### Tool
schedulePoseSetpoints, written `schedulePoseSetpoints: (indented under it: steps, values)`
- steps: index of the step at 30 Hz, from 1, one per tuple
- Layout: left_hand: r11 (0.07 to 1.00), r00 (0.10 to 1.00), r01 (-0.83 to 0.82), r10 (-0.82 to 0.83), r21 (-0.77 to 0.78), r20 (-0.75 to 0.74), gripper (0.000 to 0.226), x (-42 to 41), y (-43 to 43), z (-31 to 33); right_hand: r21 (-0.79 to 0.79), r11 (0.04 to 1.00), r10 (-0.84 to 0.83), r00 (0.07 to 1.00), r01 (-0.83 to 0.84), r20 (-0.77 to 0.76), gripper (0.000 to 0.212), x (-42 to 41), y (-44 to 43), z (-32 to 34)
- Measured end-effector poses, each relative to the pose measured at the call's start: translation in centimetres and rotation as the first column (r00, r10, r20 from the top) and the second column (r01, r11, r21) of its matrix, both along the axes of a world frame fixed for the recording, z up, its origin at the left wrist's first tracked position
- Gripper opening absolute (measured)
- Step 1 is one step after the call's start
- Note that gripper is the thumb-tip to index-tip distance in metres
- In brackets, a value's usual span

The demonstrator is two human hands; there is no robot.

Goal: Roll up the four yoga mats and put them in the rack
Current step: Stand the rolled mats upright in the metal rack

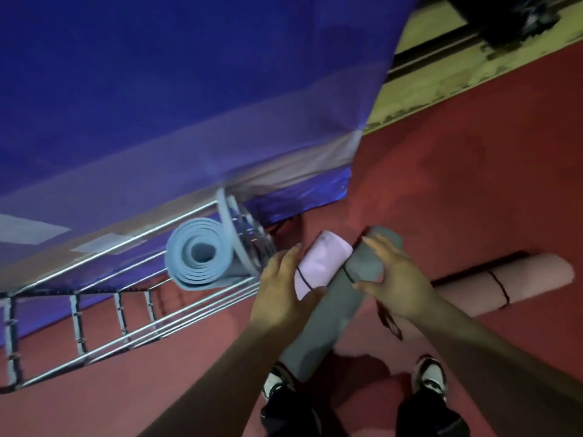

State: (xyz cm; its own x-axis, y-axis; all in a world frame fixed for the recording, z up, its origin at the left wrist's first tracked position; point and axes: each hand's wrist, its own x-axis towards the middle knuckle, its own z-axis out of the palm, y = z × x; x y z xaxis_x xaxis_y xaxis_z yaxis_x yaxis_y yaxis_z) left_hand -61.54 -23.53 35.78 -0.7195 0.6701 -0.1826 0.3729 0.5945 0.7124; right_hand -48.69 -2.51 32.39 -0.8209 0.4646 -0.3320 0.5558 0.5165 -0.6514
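Blue tarpaulin (189, 89): hangs across the upper left, its lower hem falling behind the rack.

Red floor (473, 184): runs under everything; a yellow-green strip borders it at upper right.

Wire rack (104, 310): silver metal bars, standing on the floor against the tarpaulin, to my left.

Pink mat (511, 282): rolled, lying flat on the floor to my right, bound by a thin dark band, well apart from the rack.

Grey mat (328, 323): rolled, tilted with its top end away from me and its lower end near my left shoe (277, 381). A dark band circles it near the top.

Light blue mat (202, 257): rolled, already seated in the right end of the rack, its spiral end facing me.

Lilac mat (318, 263): rolled, banded, lying just beside the grey mat and touching it, close to the rack's right end.

My left hand (284, 288): fingers closed around the lilac mat.

My right hand (391, 275): clamped on the upper part of the grey mat, thumb underneath.
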Motion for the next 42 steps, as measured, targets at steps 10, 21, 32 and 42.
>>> schedulePoseSetpoints:
  steps: [10, 21, 32, 42]
  values:
    - [0.953, 0.965, 0.257, -0.243, -0.162, 0.101, 0.083, 15.1, 19.6, -15.4, -0.095, 0.932, -0.317, 0.915, 0.349, 0.251, 0.092, 21.3, 15.9, -11.8]
    - [0.841, 0.872, 0.480, -0.429, -0.248, 0.235, 0.102, 28.0, 35.8, -37.6, -0.175, 0.418, -0.831, 0.453, 0.891, 0.324, 0.112, 36.2, 23.6, -34.0]
    - [0.701, 0.713, 0.672, -0.528, -0.238, 0.462, 0.134, 32.4, 43.4, -49.3, -0.608, -0.304, -0.922, -0.066, 0.733, 0.381, 0.117, 35.6, 30.8, -46.5]
    - [0.991, 0.770, 0.129, -0.123, 0.036, 0.627, 0.127, 24.5, 40.9, -29.8, -0.778, 0.355, -0.837, 0.546, 0.519, -0.017, 0.111, 31.9, 24.8, -29.2]
